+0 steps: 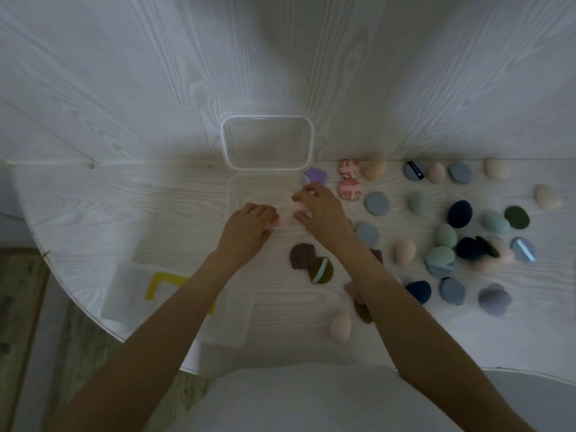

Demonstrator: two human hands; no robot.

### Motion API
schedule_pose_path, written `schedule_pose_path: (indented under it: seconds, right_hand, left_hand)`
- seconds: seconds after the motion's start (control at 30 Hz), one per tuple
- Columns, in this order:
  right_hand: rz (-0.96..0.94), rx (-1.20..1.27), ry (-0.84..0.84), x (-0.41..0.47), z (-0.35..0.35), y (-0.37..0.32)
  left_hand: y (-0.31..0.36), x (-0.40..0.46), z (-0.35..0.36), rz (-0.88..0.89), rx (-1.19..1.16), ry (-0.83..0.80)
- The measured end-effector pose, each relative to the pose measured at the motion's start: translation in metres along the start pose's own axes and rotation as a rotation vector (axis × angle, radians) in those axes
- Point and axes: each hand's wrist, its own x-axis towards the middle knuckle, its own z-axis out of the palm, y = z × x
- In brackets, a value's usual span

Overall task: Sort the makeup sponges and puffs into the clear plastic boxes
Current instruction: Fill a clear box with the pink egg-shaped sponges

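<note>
A person seen from above, both forearms bare with no sleeves showing, left hand [249,227] and right hand [321,213] without rings, wearing a plain white top [311,400].

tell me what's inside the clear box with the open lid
Pale pink sponges show in the clear box, held by the left hand and right hand; the hands cover the rest.
</note>
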Motion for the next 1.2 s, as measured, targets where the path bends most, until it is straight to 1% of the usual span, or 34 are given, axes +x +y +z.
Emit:
schedule_pose_path:
  seconds: [0.13,0.23,0.33,0.43,0.5,0.63,0.67,0.8,0.87,0.93,1.0,1.03,1.07,1.1,1.13,1.17,1.2]
  right_hand:
    - [-0.07,-0.253,-0.195,0.016,0.008,-0.002]
    - [-0.085,-0.442,-0.229,0.021,0.003,-0.006]
    - [-0.042,-0.505,-0.258,0.021,-0.004,-0.004]
    - [-0.091,-0.568,-0.261,0.021,-0.003,-0.003]
    - [-0.119,-0.537,-0.22,0.02,0.0,-0.003]
    - [-0.186,-0.441,-0.018,0.016,0.003,0.005]
    - [-0.193,-0.425,0.01,0.015,0.004,0.006]
    - [-0.208,-0.337,0.018,0.012,0.003,0.005]
    - [-0.184,-0.234,0.058,0.005,-0.004,0.004]
    - [-0.12,-0.13,0.17,-0.014,-0.016,0.007]
    - [-0.011,-0.072,0.258,-0.045,-0.029,0.017]
    - [0.052,-0.059,0.291,-0.065,-0.033,0.027]
    - [0.115,-0.056,0.328,-0.084,-0.034,0.04]
    - [0.18,-0.06,0.348,-0.101,-0.033,0.053]
    - [0.248,-0.078,0.346,-0.118,-0.031,0.068]
    - [0.32,-0.108,0.322,-0.13,-0.027,0.084]
    - [0.392,-0.143,0.292,-0.14,-0.023,0.097]
  left_hand:
    - [0.0,0.0,-0.001,0.007,0.019,0.01]
    - [-0.002,0.0,-0.001,0.005,0.023,0.018]
    - [-0.001,-0.001,0.001,0.013,0.024,0.046]
    - [0.0,-0.003,0.003,0.026,0.02,0.08]
    - [0.0,-0.003,0.003,0.027,0.006,0.075]
    - [0.002,-0.003,0.001,0.015,-0.014,0.038]
    - [0.002,-0.003,0.001,0.008,-0.022,0.033]
    - [0.004,-0.004,-0.004,-0.005,-0.044,0.072]
    - [0.008,-0.005,-0.008,0.027,-0.054,0.165]
    - [0.02,-0.008,-0.016,0.072,-0.087,0.323]
    - [0.04,-0.015,-0.024,0.115,-0.179,0.447]
    - [0.055,-0.021,-0.026,0.134,-0.245,0.465]
    - [0.069,-0.026,-0.024,0.149,-0.298,0.452]
    - [0.083,-0.031,-0.021,0.164,-0.325,0.405]
    - [0.099,-0.036,-0.014,0.174,-0.321,0.313]
    - [0.111,-0.04,-0.006,0.167,-0.3,0.168]
    - [0.122,-0.044,0.003,0.132,-0.274,-0.029]
